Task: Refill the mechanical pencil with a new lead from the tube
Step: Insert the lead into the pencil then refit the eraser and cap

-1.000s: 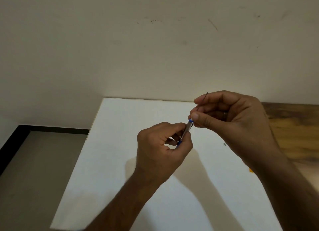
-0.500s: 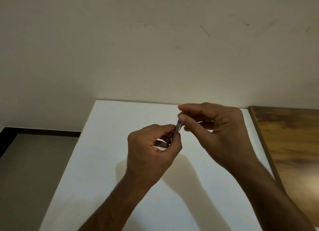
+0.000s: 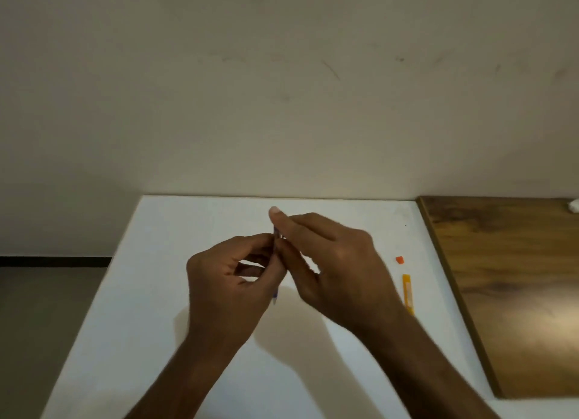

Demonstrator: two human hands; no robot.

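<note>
Over the white tabletop [image 3: 188, 293] the left hand [image 3: 228, 281] grips the slim blue-and-silver mechanical pencil [image 3: 276, 296] upright, the right hand [image 3: 332, 262] pinching its top, seemingly mid-refill; the orange lead tube [image 3: 407, 293] lies uncapped nearby

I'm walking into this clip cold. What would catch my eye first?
Two hands meet above the middle of the white table: the left hand grips a thin mechanical pencil, and the right hand works at its top end. To their right, an orange lead tube and a small orange cap lie on the table.
</note>
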